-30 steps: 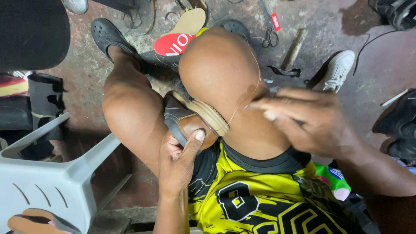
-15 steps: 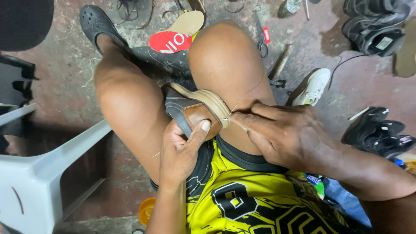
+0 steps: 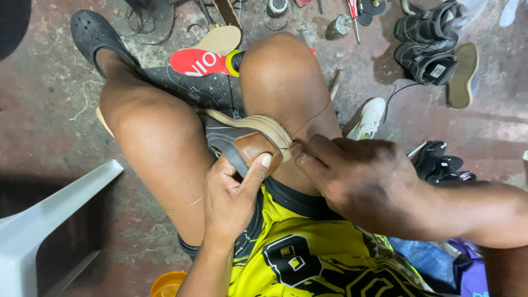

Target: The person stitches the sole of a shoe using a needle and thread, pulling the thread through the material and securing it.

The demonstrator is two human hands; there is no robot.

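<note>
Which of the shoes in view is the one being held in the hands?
The dark shoe with the tan sole, clamped between the knees: the left hand grips its brown heel, the right hand pinches at its sole edge. The white sneaker and black sandals lie untouched on the floor.

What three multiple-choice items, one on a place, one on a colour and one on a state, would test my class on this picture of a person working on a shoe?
1. Where is the dark shoe held?
A. Between the person's knees
B. On the white plastic chair
C. Flat on the floor

2. What colour is the insole lying on the floor beyond the knees?
A. Blue
B. Red
C. Green

3. What is the left hand doing?
A. Hanging free of everything
B. Holding scissors
C. Gripping the shoe, thumb on its brown heel patch

Answers:
1 A, the shoe sits wedged between the two bare knees.
2 B, the insole is red with white lettering.
3 C, the left hand's thumb presses on the brown patch while the right hand pinches at the pale sole edge, where a thin thread runs.
</note>
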